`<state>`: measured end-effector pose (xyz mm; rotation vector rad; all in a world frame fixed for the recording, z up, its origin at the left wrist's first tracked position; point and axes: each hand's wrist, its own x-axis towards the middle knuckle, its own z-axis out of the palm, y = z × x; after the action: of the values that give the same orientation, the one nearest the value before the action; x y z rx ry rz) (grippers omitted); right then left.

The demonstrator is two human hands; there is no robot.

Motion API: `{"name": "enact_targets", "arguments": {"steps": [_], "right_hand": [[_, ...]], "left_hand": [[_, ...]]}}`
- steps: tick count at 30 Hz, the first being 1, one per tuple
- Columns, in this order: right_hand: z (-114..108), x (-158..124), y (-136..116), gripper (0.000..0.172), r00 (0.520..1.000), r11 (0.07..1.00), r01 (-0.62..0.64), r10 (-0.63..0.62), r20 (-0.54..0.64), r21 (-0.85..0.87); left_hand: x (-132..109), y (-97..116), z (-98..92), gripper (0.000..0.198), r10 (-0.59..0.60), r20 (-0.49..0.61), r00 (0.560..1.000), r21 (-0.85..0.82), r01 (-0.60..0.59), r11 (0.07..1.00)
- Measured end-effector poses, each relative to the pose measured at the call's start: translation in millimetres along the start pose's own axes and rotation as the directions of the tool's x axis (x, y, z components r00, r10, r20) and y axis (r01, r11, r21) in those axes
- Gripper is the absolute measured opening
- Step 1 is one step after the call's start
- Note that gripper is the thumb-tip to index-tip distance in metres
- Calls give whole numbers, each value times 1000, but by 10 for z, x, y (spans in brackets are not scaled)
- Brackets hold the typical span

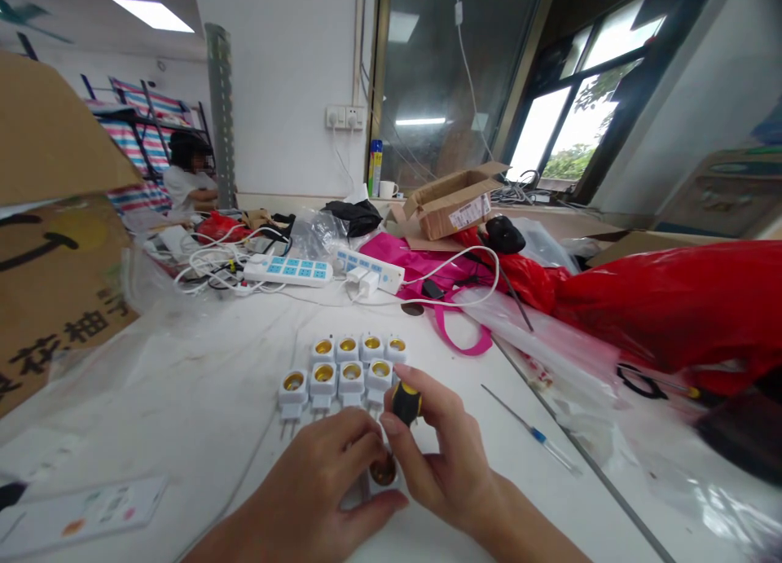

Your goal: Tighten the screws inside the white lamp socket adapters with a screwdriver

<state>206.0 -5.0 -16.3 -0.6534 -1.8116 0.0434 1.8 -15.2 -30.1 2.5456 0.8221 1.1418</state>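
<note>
Socket (pixel 384 472), bottom middle, is pinched by the left hand (pixel 336 473); just above it, a screwdriver (pixel 406 402) is pinched by the right hand (pixel 445 449).

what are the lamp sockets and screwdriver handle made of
Lamp sockets: probably plastic, from smooth white bodies; their liners look like metal, shiny and gold. Screwdriver handle: perhaps plastic or rubber, from its black-yellow colouring; finish unclear.

we seem to be in a makeshift workshop sharing a dormitory-like room: bunk beds (pixel 140 98) stand at far left, while our white table (pixel 455 359) carries rows of lamp sockets (pixel 352 373), power strips (pixel 290 270) and, at right, a slim screwdriver (pixel 538 435).
</note>
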Motion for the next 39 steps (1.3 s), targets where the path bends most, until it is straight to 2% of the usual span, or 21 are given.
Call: {"name": "enact_targets", "arguments": {"steps": [5, 14, 19, 24, 31, 34, 37, 39], "right_hand": [[-15, 29, -6, 60, 999, 998, 10, -13, -36, -70], [-13, -9, 35, 62, 998, 1000, -26, 26, -58, 8], [-16, 41, 38, 61, 999, 996, -44, 45, -7, 73], [-16, 45, 26, 58, 998, 997, -56, 56, -4, 62], [-54, 158, -5, 58, 998, 997, 12, -17, 62, 72], [-66, 233, -26, 55, 998, 990, 53, -57, 33, 131], [-46, 240, -66, 50, 1000, 989, -16, 17, -9, 145], [-21, 213, -103, 49, 996, 982, -87, 86, 14, 167]], "left_hand": [[-2, -4, -2, 27, 16, -15, 1000, 8, -16, 1000], [18, 14, -41, 28, 2, 22, 1000, 17, -3, 1000], [27, 14, -56, 26, 0, 47, 999, 12, -1, 1000], [29, 11, -61, 24, -3, 58, 998, 13, 2, 1000], [44, 4, -62, 27, 37, 38, 999, 17, -38, 999], [49, 8, -73, 27, 48, 35, 998, 28, -49, 998], [53, 3, -90, 23, 33, 82, 996, 10, -33, 999], [53, -13, -95, 21, 24, 101, 995, -28, -21, 999]]}}
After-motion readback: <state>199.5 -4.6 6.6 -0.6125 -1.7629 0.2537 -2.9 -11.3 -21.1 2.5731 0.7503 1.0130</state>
